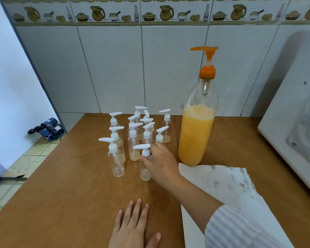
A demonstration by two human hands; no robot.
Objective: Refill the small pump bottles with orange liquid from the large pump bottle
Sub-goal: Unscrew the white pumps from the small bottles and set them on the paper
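Wooden table (61, 194); right hand (161, 163) grips nearest small bottle (145, 173), hiding its side; left hand (132, 228) flat.

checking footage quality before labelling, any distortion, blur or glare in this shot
Head view: wide-angle bending makes the wall tiles lean outward toward the edges; light is soft and even, with no harsh glare on the large pump bottle; the right hand on a small pump bottle looks slightly soft; the white appliance at right is blurred.
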